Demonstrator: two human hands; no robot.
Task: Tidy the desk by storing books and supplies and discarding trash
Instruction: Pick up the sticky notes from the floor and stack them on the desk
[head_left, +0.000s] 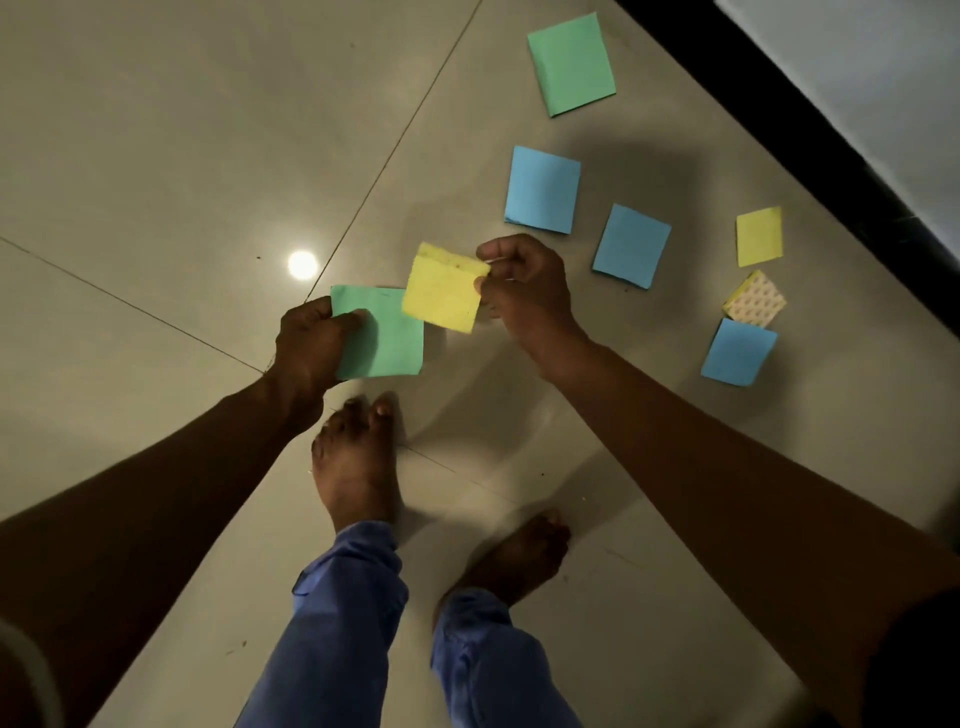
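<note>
The floor (156, 156) is pale glossy tile with thin grout lines, a lamp's reflection (302, 264) shining on it. Lying flat on it: a green note (571, 63), three blue notes (542, 189) (631, 245) (738, 352), a small yellow note (759, 236) and a patterned pad (755, 300) (tilted, touching the nearest blue one). Two bare feet (358, 462) stand there too.

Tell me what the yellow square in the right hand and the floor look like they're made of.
Yellow square: looks like thin matte paper, likely a few sticky notes, since layered edges show at its top where the right hand pinches it. Floor: seems to be glossy glazed tile, given the thin joint lines and the lamp's reflection.
</note>
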